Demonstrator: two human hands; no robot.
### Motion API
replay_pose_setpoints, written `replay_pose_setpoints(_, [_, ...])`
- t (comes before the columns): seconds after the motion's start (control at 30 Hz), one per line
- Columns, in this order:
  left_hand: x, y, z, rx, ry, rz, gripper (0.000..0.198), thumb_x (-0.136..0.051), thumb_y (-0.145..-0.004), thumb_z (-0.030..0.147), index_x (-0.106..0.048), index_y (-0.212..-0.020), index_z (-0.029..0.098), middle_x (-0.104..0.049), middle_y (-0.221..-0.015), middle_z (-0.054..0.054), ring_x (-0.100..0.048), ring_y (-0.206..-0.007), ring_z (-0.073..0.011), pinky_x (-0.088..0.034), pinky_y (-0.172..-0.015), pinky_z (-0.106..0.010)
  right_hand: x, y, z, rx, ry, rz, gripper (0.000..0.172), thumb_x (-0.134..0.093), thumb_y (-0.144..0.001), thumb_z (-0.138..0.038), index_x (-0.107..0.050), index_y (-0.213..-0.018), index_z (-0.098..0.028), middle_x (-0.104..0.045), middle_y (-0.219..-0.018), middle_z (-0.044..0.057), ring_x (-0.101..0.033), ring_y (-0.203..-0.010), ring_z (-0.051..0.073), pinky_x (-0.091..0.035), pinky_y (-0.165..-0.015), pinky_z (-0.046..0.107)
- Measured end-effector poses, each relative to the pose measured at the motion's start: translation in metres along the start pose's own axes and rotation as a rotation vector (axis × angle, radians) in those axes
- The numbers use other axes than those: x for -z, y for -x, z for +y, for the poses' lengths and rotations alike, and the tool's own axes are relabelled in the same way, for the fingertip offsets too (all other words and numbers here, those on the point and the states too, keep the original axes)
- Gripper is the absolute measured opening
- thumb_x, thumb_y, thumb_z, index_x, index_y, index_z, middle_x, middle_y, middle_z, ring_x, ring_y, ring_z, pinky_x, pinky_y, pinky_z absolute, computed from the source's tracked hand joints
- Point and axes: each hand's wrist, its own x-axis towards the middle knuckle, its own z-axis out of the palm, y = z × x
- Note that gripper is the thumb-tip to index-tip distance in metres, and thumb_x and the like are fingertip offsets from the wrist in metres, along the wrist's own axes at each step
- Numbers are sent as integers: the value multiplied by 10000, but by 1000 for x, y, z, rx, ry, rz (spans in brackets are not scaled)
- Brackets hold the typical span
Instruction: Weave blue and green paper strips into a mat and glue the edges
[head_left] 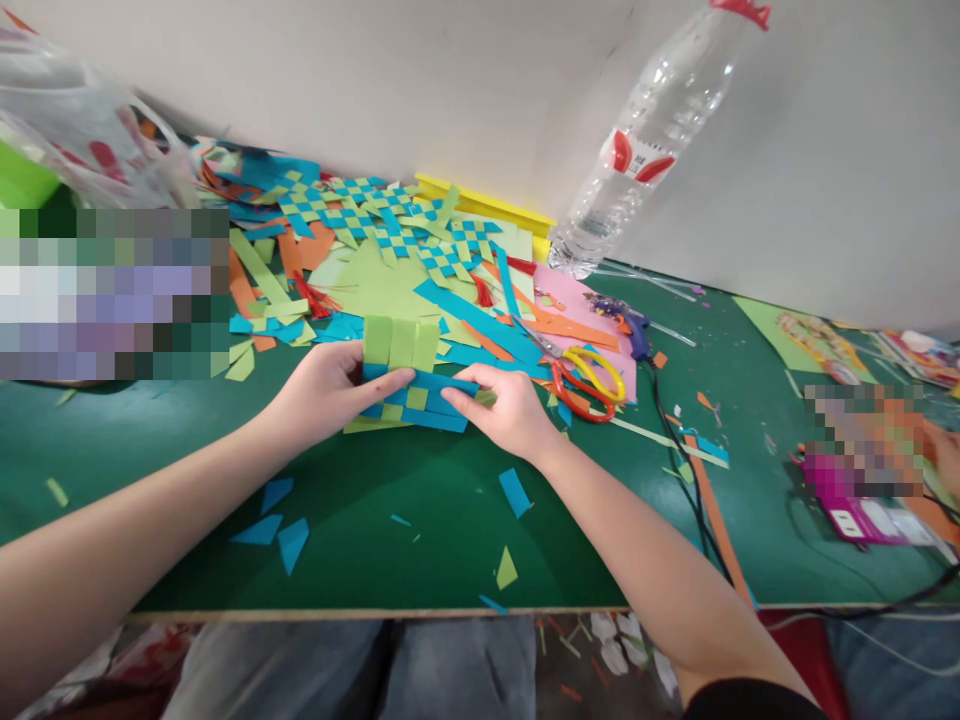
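Note:
Between my two hands is a partly woven paper piece (418, 399) of blue and light green strips, held just above the green table. Three green strip ends (401, 343) stand up from its top edge. My left hand (337, 385) grips its left side, the thumb lying across the front and the fingers hidden behind. At the right side, my right hand (504, 405) pinches a blue strip between thumb and fingers. Beyond the hands lie finished blue-and-green checkered weavings (360, 215) in a heap with loose strips.
Scissors (589, 385) with orange and yellow handles lie right of my hands, near a blue glue gun (636, 332) with a black cord. A plastic bottle (630, 150) stands by the wall. Paper scraps (292, 545) dot the green table (450, 540). Another person's hand (943, 450) is far right.

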Motion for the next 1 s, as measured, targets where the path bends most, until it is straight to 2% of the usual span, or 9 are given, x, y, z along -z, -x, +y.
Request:
replay_pose_setpoints(0.37, [2,0,4,29,24,-4,436,-647,-790,492,-705,-1033,134,-752,-909,-46,-604,-665,-129,-484,-566,-222,1,-1,6,-17,39,3,259,-592,-876,-432,-655,-851,-182,-641,-698,-21,-571,-598,95,-443,-636,233])
replay_pose_setpoints(0.63, [1,1,6,49,114,30,391,-656,-797,436,-694,-1057,147,-747,-1029,-51,-676,-821,-174,-545,-705,-274,2,-3,14,4,76,66,275,-597,-871,-454,-660,-857,-186,-650,-702,-9,-600,-643,120,-474,-667,251])
replay_pose_setpoints(0.9, [1,0,2,64,28,38,451,-649,-769,527,-713,-1036,169,-755,-947,-41,-657,-716,-170,-544,-632,-279,3,-3,16,6,85,64,255,-602,-873,-444,-659,-852,-197,-660,-702,-12,-632,-657,128,-495,-677,255])
replay_pose_setpoints(1.0, [1,-2,-1,63,40,25,462,-652,-761,545,-717,-1037,181,-755,-928,-40,-662,-706,-169,-551,-639,-289,5,-2,15,12,86,78,256,-564,-896,-441,-655,-890,-202,-694,-775,0,-655,-699,131,-511,-700,256])
